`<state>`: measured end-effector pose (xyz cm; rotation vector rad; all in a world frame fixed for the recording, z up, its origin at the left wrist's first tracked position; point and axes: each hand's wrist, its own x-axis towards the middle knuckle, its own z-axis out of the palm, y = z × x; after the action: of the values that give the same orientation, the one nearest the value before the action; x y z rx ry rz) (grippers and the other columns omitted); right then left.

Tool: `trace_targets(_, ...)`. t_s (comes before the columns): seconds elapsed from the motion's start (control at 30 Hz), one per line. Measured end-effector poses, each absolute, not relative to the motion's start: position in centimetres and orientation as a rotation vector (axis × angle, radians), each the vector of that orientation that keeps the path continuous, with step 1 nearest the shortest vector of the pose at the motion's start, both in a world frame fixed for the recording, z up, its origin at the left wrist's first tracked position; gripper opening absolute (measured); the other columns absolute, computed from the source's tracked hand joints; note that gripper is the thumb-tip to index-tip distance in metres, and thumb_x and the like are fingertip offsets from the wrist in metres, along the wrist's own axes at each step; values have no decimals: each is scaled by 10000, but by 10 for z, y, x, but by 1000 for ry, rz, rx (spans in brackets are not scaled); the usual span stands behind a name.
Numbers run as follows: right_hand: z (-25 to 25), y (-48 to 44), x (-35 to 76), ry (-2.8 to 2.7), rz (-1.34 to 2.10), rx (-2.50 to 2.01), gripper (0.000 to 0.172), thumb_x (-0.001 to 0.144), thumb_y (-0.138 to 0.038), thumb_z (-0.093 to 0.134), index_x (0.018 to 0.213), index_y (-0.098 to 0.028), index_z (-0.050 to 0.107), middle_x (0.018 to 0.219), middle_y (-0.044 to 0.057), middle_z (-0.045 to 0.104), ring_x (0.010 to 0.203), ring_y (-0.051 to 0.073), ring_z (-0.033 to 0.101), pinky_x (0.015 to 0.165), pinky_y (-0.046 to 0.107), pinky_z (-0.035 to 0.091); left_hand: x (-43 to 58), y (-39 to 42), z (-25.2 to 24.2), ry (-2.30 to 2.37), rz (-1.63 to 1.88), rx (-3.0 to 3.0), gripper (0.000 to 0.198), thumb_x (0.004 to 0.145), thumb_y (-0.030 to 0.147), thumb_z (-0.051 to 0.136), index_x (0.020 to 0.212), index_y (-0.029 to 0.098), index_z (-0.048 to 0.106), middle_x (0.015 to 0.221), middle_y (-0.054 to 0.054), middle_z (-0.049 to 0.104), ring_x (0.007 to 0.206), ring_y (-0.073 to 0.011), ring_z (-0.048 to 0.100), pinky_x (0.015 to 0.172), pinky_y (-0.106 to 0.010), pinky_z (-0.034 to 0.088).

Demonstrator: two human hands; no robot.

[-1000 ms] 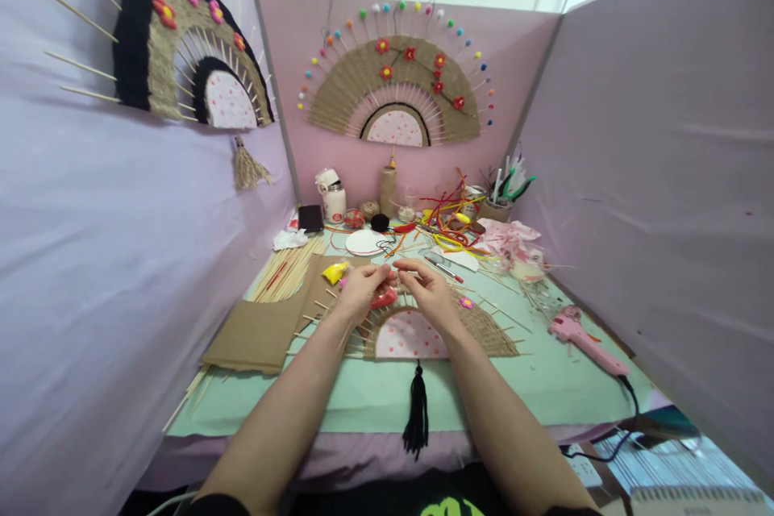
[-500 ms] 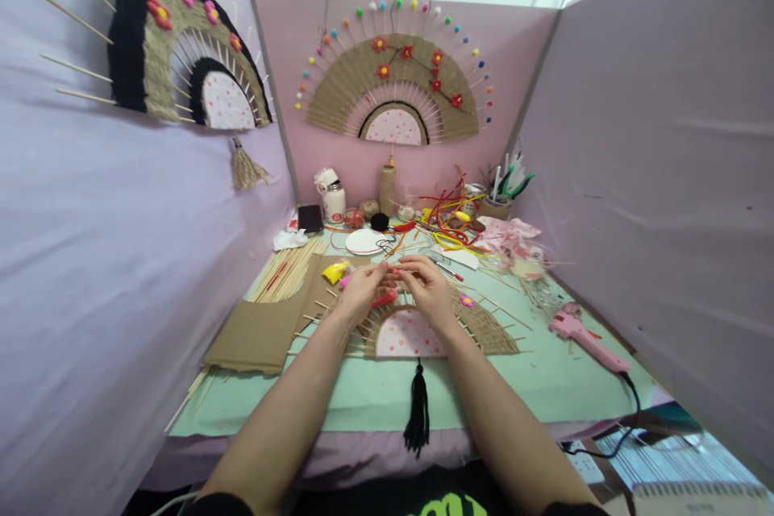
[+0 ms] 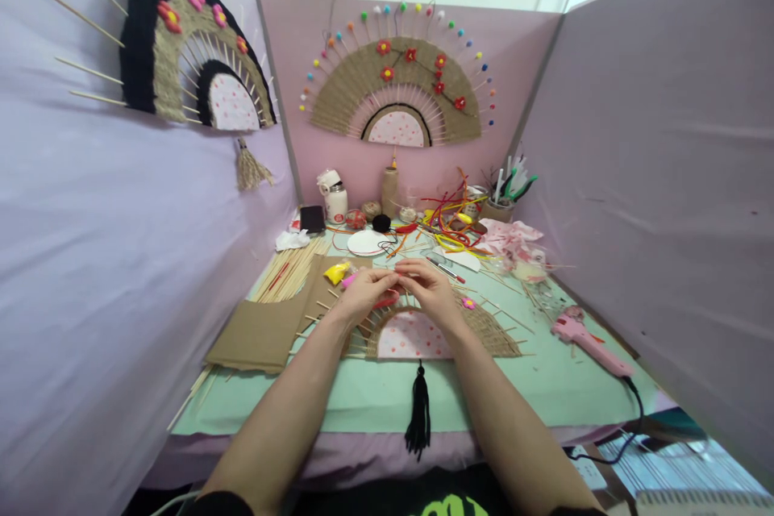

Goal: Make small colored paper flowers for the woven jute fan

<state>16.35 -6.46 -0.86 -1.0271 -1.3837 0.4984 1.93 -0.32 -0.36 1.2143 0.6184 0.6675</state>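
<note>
My left hand (image 3: 370,290) and my right hand (image 3: 424,286) meet fingertip to fingertip, both closed in a pinch. What they pinch is almost wholly covered now; half a second earlier a small red piece, seemingly soft clay, showed between the fingers. Below them on the table lies a half-round woven fan (image 3: 496,330) with thin sticks and a white, red-dotted centre (image 3: 408,336). On its right part sits a pink flower (image 3: 468,303). From its lower edge hangs a black tassel (image 3: 418,415). A red lump or packet (image 3: 387,301) shows partly under my hands.
Cardboard (image 3: 257,334), bamboo sticks (image 3: 284,274) and a yellow packet (image 3: 336,272) lie to the left. A pink glue gun (image 3: 589,343) with its cord rests at right. Behind are white discs (image 3: 366,242), coloured pipe cleaners (image 3: 451,218) and a bottle (image 3: 334,201). Partitions enclose the table.
My fingertips have come closer together and now cover the small red piece. The whole view has shifted slightly; the fan and tools on the table stay in place.
</note>
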Motion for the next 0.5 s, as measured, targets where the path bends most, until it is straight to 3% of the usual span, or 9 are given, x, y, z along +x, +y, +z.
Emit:
trace_targets(0.1, -9, -64, 165, -1428, 464, -1055, 137, 819, -326, 646, 868, -242, 743, 1019, 65, 676, 976, 186, 616, 895, 355, 505, 20, -4, -3, 570, 641, 1126, 440, 592, 468, 820, 817, 102, 724, 773, -66, 685, 662, -92, 605, 655, -220, 491)
trace_targets(0.27, -14, -62, 164, -1389, 474, -1078, 256, 779, -332, 686, 1018, -244, 700, 1113, 74, 642, 930, 181, 624, 763, 320, 549, 19, -3, 0, 564, 716, 993, 368, 589, 350, 850, 833, 119, 701, 828, -57, 690, 676, -83, 601, 640, -208, 497)
trace_targets(0.4, -14, -62, 162, -1327, 445, -1094, 238, 780, -361, 676, 980, -234, 695, 1093, 77, 638, 921, 184, 617, 749, 322, 553, 18, -2, 2, 534, 862, 900, 349, 546, 300, 875, 715, 119, 629, 684, 9, 626, 607, -45, 555, 589, -156, 470)
trace_targets(0.5, -13, -62, 162, -1287, 434, -1108, 211, 791, -372, 655, 935, -221, 692, 1039, 76, 647, 928, 190, 619, 752, 320, 551, 20, -1, 3, 502, 882, 844, 366, 628, 388, 822, 638, 118, 574, 590, 16, 578, 536, -41, 515, 508, -137, 429)
